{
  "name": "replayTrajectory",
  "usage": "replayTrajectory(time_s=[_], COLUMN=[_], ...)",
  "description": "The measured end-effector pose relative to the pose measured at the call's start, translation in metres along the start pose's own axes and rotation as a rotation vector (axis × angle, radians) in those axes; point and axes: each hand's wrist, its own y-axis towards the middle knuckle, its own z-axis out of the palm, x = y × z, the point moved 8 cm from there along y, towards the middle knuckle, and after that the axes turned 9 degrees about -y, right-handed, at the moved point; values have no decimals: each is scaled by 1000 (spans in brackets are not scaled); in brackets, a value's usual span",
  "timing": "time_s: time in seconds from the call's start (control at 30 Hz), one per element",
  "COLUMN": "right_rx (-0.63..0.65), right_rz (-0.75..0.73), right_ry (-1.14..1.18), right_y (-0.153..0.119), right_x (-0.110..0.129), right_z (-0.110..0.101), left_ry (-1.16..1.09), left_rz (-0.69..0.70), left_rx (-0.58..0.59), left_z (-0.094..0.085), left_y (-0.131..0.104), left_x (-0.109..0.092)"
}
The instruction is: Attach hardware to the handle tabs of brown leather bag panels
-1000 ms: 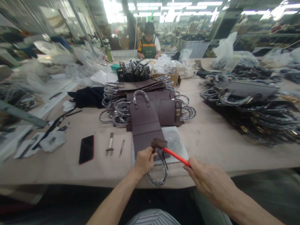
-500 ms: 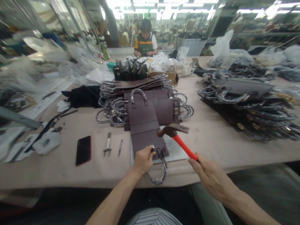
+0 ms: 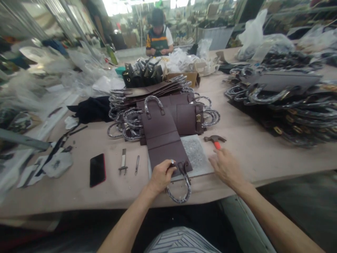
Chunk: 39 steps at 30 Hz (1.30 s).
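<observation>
One plastic-wrapped loop [image 3: 180,201] by the bench's [image 3: 118,196] near edge, likely slippery; just beyond, left hand [image 3: 161,175] pinching a small metal-topped piece [image 3: 172,162], right hand [image 3: 226,166] at the hammer [image 3: 218,139], grip unclear. Brown panel [image 3: 167,151] runs from near that edge onto the stack [image 3: 185,117]: looks light, bendable at creases, best taken by flat side edges.

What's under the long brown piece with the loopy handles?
Part of a grey slab peeks out under the brown piece, with more brown pieces farther back. Whatever its middle covers is hidden.
</observation>
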Motion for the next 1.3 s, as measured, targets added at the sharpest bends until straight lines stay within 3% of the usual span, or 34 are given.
replayTrajectory(time_s=[0.1,0.2,0.27,0.37,0.43,0.6,0.73,0.83,0.9,1.07,1.3], right_rx=[-8,65,77,93,106,95,80,55,32,-1,-18], right_rz=[-316,-394,-370,-359,-353,-298,-287,-299,-308,-333,-341], right_ry=[176,253,265,297,312,288,253,225,198,150,140], right_y=[-4,-10,-11,-12,-12,-10,-11,-12,-11,-10,-10], right_x=[78,123,131,129,126,128,131,131,130,130,132], right_z=[7,25,33,38,38,36,39,42,44,51,53], left_ry=[-10,-64,-241,-570,-587,-74,396,698,771,802,808], left_rz=[-19,-85,-209,-409,-462,-547,-661,-781,-832,-798,-772], left_rx=[15,-25,-190,-552,-632,-526,-404,-251,-187,-140,-67], left_z=[0,1,-9,-36,-57,-116,-146,-155,-160,-168,-161], left_y=[0,0,2,0,-1,-18,-33,-31,-26,-15,-19], left_x=[2,9,23,51,60,67,72,74,77,87,85])
